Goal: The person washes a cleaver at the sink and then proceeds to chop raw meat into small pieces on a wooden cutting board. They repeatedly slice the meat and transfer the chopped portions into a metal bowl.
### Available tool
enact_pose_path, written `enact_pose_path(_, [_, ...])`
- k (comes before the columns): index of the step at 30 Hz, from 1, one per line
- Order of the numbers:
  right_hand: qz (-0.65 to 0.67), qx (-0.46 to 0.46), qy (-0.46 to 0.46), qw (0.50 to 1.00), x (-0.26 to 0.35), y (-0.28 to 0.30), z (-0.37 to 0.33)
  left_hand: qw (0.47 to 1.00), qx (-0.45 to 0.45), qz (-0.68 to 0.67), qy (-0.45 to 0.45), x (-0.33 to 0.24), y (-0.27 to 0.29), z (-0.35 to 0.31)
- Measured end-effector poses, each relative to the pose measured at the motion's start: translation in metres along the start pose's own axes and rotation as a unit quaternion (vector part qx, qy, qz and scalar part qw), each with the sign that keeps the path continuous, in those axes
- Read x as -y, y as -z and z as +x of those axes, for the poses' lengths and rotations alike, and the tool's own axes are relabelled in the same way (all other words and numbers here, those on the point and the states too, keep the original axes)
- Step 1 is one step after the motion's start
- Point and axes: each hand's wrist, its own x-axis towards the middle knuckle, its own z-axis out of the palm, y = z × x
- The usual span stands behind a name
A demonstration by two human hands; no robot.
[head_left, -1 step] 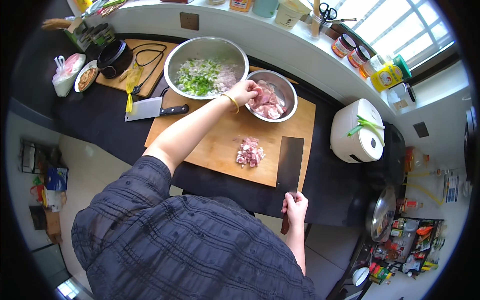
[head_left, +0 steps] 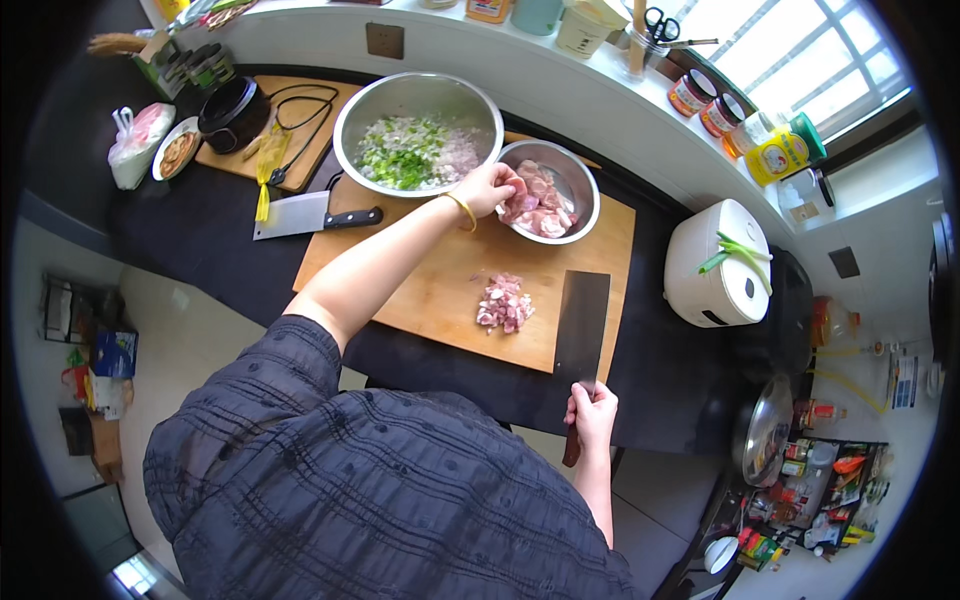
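My left hand reaches over the near left rim of the smaller steel bowl, its fingertips closed on a slice of raw meat. More pieces of pink raw meat lie in that bowl. My right hand is wrapped round the handle of a cleaver, whose wide dark blade rests over the right part of the wooden cutting board. Left of the blade sits a small heap of chopped meat. Behind my left hand stands a large steel bowl with chopped green onion and pale minced meat.
A second cleaver with a black handle lies left of the board. Farther left are a small board with a corded black pot and a plate. A white rice cooker with green onion on its lid stands at right.
The view has shifted very slightly. My hands, the cleaver and the meat look otherwise the same.
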Motion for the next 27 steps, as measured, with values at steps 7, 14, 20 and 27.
enact_pose_path(7, [0.001,0.061,0.006,0.998,0.010,-0.032,0.008,0.962,-0.021,-0.177,0.207,0.007,0.005,-0.098])
enact_pose_path(14, [-0.125,0.130,-0.004,0.984,0.013,-0.065,0.008,0.825,-0.269,0.486,-0.105,0.066,0.013,-0.159])
enact_pose_path(20, [-0.325,0.133,0.008,0.936,0.014,-0.102,0.012,0.861,-0.106,0.465,-0.176,0.084,-0.005,-0.183])
enact_pose_path(27, [-0.420,0.137,0.114,0.890,-0.008,-0.130,0.029,0.802,-0.143,0.528,-0.238,0.097,-0.013,-0.180])
